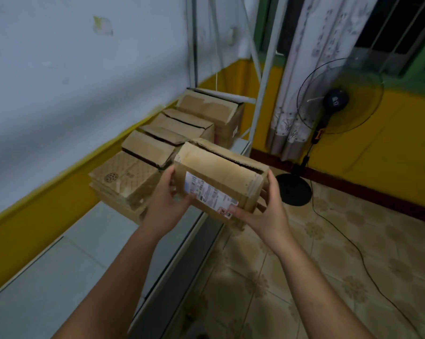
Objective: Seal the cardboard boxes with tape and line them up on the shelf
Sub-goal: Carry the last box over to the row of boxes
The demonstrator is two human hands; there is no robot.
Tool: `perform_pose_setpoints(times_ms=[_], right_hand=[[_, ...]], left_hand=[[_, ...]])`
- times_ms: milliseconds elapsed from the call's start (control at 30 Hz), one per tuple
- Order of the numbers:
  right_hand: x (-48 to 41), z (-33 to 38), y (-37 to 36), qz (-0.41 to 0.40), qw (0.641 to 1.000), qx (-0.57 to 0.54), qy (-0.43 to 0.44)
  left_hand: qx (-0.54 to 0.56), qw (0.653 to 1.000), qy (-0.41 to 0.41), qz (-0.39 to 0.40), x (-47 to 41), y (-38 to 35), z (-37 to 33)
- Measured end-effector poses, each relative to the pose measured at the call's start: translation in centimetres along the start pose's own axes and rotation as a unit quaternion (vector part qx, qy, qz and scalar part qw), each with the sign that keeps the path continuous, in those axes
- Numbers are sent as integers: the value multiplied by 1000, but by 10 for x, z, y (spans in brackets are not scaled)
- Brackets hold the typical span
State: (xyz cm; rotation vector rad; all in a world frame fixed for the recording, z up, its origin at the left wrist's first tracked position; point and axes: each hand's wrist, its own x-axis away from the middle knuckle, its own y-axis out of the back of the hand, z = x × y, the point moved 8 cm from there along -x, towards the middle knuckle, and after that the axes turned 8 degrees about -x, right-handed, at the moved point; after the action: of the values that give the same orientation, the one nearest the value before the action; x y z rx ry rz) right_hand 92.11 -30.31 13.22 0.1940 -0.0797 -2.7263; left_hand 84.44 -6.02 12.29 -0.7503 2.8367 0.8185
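- The left hand (166, 200) grasps the left end of a cardboard box (221, 170), with its fingers curled up along that end and its thumb on the near face.
- The right hand (271, 210) grasps the right end of the same box. Its thumb presses on the near face, and its fingers wrap round the end.
- The box is carried between both hands, tilted, over the right edge of the shelf (67, 255). It sits just right of and nearer than the row of boxes.
- A white shipping label (206, 192) is stuck on the near face of the held box, between the two thumbs.
- A dark slit runs along the far top edge of the held box.
- Four or so boxes stand in a line on the shelf along the left wall. Nearest is a patterned box (124, 178), then a plain box (146, 146), then another (184, 124).
- A larger box (210, 107) stands at the far end of that line.
- Dark gaps show between the flaps of the middle boxes.
- A white shelf post (262, 84) rises at the far right corner of the shelf.
- A standing fan (338, 96) is on the right, with its round base (294, 190) on the tiled floor (304, 270).
- A dark cable (353, 243) trails across the floor tiles.
- A patterned curtain (316, 69) hangs behind the fan.
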Motion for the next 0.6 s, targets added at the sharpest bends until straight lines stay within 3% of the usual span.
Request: perform_pose_setpoints(times_ms=[133, 333, 467, 600], right_hand=[[-58, 5, -21, 27, 1000, 4, 7], [-125, 10, -104, 162, 986, -8, 33], [-147, 8, -188, 238, 971, -32, 23], [-128, -1, -288, 356, 933, -30, 47]], left_hand=[[5, 1000, 1, -30, -54, 13, 8], [-13, 991, 48, -127, -96, 103, 27], [10, 973, 97, -208, -72, 178, 64], [21, 939, 153, -306, -14, 245, 113]])
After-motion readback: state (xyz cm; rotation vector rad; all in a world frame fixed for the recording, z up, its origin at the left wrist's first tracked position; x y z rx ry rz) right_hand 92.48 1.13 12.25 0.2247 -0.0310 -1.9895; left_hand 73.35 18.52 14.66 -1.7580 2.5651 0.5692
